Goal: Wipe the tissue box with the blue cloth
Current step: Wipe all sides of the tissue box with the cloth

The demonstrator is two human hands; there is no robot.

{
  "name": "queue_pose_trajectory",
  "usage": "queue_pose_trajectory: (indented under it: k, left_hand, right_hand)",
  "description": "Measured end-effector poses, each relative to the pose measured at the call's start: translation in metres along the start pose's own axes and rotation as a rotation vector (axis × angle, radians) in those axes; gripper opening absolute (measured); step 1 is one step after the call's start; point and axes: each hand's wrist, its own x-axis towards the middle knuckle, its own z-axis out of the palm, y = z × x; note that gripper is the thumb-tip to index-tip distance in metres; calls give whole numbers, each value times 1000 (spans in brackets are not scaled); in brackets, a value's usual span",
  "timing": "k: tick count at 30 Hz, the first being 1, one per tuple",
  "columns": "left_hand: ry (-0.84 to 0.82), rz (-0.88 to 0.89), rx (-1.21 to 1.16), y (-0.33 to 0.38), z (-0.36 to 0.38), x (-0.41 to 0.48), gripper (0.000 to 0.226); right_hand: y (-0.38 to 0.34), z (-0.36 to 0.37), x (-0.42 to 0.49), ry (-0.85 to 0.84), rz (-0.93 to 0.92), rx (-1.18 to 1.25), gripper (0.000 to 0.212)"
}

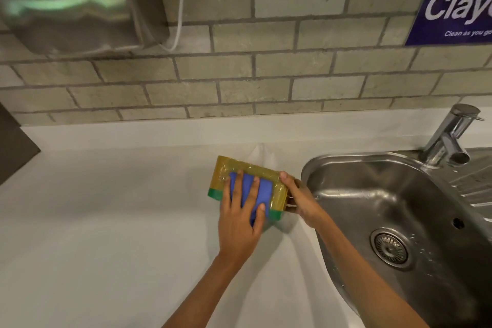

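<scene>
Yellow with green ends and wrapped in glossy film, the tissue box (249, 186) sits on the pale bench (106, 221) just beside the steel sink (399, 208), a white tissue poking up behind it. The left hand (239, 224) lies flat with its fingers (254, 189) spread, pressing the blue cloth (263, 189) onto the box's top, while the right hand (300, 198) clasps the sink-side end. Wiping well probably calls for even, overlapping strokes, a firm brace, then the sides.
</scene>
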Motion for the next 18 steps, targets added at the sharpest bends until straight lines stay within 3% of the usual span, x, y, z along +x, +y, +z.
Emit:
queue_pose_trajectory:
  k: [2, 5, 7, 10, 12, 16, 18]
  left_hand:
    - [26, -113, -52, -11, -4, 5, 61]
    - [62, -368, -132, -2, 1, 27, 51]
    - [49, -350, -147, 11, 6, 30, 51]
    - [-12, -127, -136, 10, 8, 7, 57]
    - [-14, -82, -162, -2, 6, -2, 60]
    - [45, -376, -310, -5, 7, 18, 43]
    - [73, -415, -349, -1, 9, 29, 45]
  right_hand:
    - [0, 2, 1, -13, -4, 16, 77]
    - [0, 10, 3, -8, -26, 15, 38]
    - [-1, 13, 3, 13, -25, 38, 30]
    - [-3, 10, 2, 40, -60, 48, 33]
    - [-2, 10, 1, 22, -86, 45, 35]
    - [-1, 19, 0, 1, -19, 64, 99]
    - [-3, 20, 0, 13, 24, 149, 95]
